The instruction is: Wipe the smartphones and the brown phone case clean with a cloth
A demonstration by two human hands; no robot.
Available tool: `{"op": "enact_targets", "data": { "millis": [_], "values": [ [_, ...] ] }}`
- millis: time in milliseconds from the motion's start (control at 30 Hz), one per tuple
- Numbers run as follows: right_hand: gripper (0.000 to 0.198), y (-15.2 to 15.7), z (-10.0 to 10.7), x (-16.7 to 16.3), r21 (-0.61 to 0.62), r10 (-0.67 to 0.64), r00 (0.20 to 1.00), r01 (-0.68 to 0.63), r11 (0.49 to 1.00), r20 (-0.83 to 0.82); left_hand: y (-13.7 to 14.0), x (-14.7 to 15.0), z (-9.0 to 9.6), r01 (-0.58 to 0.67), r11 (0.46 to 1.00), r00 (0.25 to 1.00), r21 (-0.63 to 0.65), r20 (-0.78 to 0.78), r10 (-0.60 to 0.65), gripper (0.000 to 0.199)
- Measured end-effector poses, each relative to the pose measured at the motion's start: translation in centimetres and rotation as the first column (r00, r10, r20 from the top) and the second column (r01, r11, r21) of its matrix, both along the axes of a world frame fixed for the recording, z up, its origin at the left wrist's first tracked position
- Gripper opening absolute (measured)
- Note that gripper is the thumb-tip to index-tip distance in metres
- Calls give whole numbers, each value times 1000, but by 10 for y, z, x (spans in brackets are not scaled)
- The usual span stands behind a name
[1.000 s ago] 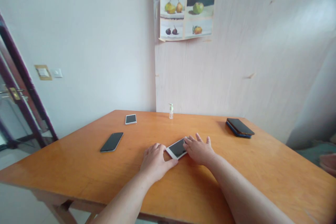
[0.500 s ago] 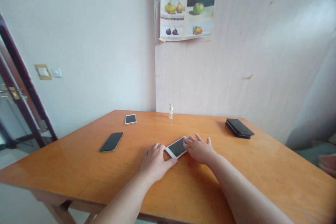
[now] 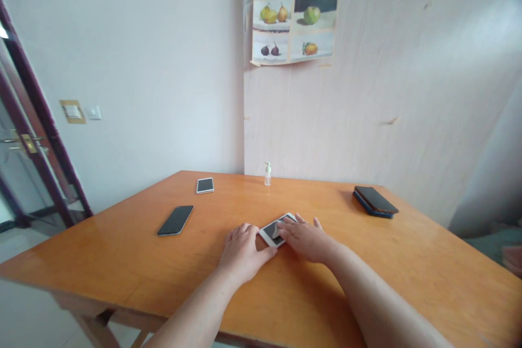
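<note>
A white-framed phone (image 3: 268,232) lies screen up and slanted on the wooden table in front of me. My left hand (image 3: 241,253) is curved around its near left corner, thumb at the bottom edge and fingers along the left side. Over the screen, my right hand (image 3: 305,239) presses a small white cloth or tissue (image 3: 276,229) under its fingertips. Most of that white piece and the phone's right part are hidden by the hand. The thumb side of the right hand cannot be seen clearly.
To the left lie a black phone (image 3: 175,220) and, farther back, a white phone (image 3: 205,185). A clear pump bottle (image 3: 267,175) stands near the back edge. Dark tablets or cases (image 3: 375,199) are stacked at the right. Behind, a fruit picture (image 3: 292,30) hangs on the wall.
My right hand has slid left and toward me over the phone's screen, and the white piece under its fingers now shows. The left hand keeps its place on the phone. The view has shifted slightly.
</note>
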State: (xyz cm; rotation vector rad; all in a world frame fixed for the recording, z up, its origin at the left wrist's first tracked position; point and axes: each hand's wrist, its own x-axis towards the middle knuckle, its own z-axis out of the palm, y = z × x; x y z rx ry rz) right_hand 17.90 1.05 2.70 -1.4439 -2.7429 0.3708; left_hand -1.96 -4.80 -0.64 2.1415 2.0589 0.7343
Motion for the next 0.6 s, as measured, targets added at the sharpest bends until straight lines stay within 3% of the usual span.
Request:
{"op": "enact_targets", "data": {
  "millis": [67, 133, 300, 367, 467, 533, 600],
  "values": [
    [47, 9, -2, 7, 60, -118, 992, 114, 992, 56, 1, 0, -1, -5, 1000, 1000, -2, 9, 5, 43],
    [47, 9, -1, 9, 73, -136, 989, 132, 989, 53, 1, 0, -2, -10, 1000, 1000, -4, 10, 10, 42],
    [47, -11, 4, -4, -72, 172, 981, -179, 981, -88, 0, 0, 1, 19, 1000, 1000, 2, -3, -19, 39],
    [47, -12, 4, -4, -91, 197, 975, -206, 974, -100, -1, 0, 2, 17, 1000, 1000, 1, -6, -17, 38],
    [46, 2, 3, 8, -30, 12, 1000, -12, 999, -14, 0, 0, 1, -4, 1000, 1000, 1, 9, 4, 38],
    [45, 13, 1, 18, 28, -129, 991, 128, 991, 39, 0, 0, 0, -6, 1000, 1000, 3, 17, 6, 40],
    [45, 17, -1, 23, 56, -191, 980, 188, 981, 59, 0, 0, 1, 2, 1000, 1000, 3, 26, -2, 40]
  ]
}}
